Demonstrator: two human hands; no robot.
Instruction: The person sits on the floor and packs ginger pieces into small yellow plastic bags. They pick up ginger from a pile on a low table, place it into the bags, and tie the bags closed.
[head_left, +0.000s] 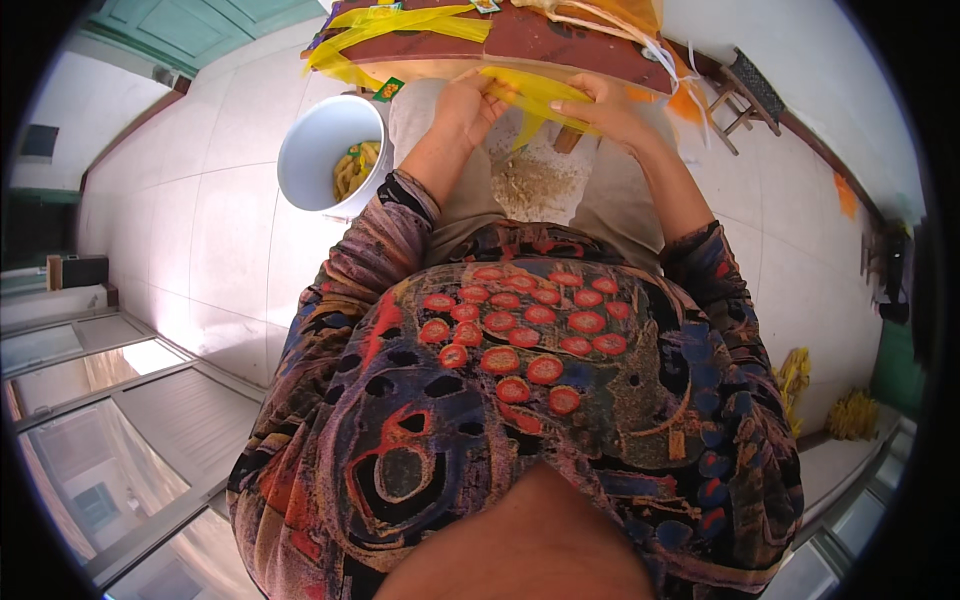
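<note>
Stretched between my two hands, above my knees, is a piece of yellow mesh netting (536, 86), with a loose end dangling below it. My left hand (471, 105) grips its left end with the fingertips. At the other end my right hand (611, 109) pinches it between thumb and fingers. Just beyond, on a dark red table (570, 49), more yellow netting strips (420, 28) lie in a heap. A small green label tag (388, 90) hangs at the table's near left edge, close to my left knee.
A pale plastic bucket (304, 154) left of my leg holds brown, root-like pieces (352, 172) and a green tag. Orange mesh (686, 101) and white cords hang off the table's right end, beside a wooden stool (739, 101). Dry debris (536, 184) litters the floor between my legs.
</note>
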